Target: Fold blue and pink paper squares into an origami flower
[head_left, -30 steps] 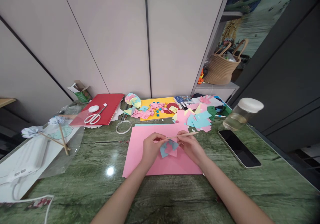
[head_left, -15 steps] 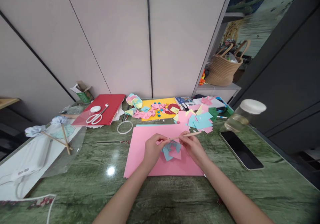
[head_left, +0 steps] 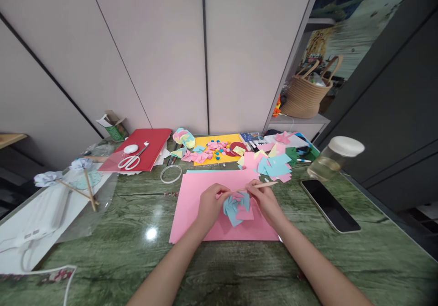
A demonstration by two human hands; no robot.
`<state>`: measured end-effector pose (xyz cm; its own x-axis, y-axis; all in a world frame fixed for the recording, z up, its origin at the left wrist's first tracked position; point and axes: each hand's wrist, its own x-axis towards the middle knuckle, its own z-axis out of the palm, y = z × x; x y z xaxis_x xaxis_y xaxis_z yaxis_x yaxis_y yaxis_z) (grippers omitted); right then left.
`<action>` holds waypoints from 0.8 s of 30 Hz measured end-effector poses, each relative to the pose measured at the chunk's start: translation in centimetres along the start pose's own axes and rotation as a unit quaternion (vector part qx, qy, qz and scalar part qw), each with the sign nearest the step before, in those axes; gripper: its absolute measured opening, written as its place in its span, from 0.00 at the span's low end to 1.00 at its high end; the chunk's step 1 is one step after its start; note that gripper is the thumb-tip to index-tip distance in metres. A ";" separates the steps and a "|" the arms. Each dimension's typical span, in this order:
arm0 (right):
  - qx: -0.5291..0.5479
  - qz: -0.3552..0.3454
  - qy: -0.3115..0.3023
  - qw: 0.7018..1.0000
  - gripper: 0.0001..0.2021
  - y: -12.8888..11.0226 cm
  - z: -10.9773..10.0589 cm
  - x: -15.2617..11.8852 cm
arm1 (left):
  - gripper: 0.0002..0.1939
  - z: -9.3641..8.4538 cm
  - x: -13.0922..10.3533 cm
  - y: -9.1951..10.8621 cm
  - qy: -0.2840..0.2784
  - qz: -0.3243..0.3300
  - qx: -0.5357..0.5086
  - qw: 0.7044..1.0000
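A folded paper piece [head_left: 232,211] in light blue and pink, shaped like a flower, hangs tilted between my hands above the pink paper sheets [head_left: 191,196]. My left hand [head_left: 212,203] pinches it at the upper left edge. In my right hand [head_left: 263,199] is a slim pale wooden stick [head_left: 268,184], held nearly level along the folded piece's top edge. One end of the stick juts out to the right past the fingers; its other end reaches toward my left fingertips. My right fingertips also sit close against the paper, and their contact with it is partly hidden.
Cut paper squares [head_left: 273,164] and small coloured balls [head_left: 219,147] lie behind the sheets. White scissors [head_left: 129,162] rest on a red folder [head_left: 150,142]. A tape roll [head_left: 171,174] is left, a phone [head_left: 330,205] and a lidded jar [head_left: 326,160] right, a power strip [head_left: 44,215] far left.
The folded paper has turned and dropped slightly, showing more of its blue and pink petals. The stick has shifted a little to the right with my right hand.
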<state>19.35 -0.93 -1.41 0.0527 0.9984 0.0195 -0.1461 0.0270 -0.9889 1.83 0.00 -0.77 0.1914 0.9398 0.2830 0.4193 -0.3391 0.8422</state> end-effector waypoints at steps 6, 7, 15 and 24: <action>-0.002 0.003 -0.002 1.000 0.13 0.0 -0.1 0.0 | 0.09 0.1 0.1 0.0 -0.019 -0.016 -0.017 1.000; 0.000 0.003 -0.002 1.000 0.13 0.0 -0.1 0.0 | 0.09 0.1 0.1 0.0 -0.024 -0.017 -0.016 0.999; 0.040 0.022 -0.014 0.999 0.07 -0.2 0.0 0.1 | 0.08 0.1 0.2 -0.2 -0.025 -0.037 -0.039 0.998; 0.090 0.031 -0.016 0.995 0.08 -0.1 -0.3 0.2 | 0.07 0.5 0.3 -0.8 -0.008 -0.057 -0.067 0.996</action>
<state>19.71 -0.73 -1.34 0.0071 0.9994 -0.0328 -0.3236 -0.0287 -0.9458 1.99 0.55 -1.62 0.1633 0.9709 0.1751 0.3175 -0.2197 0.9224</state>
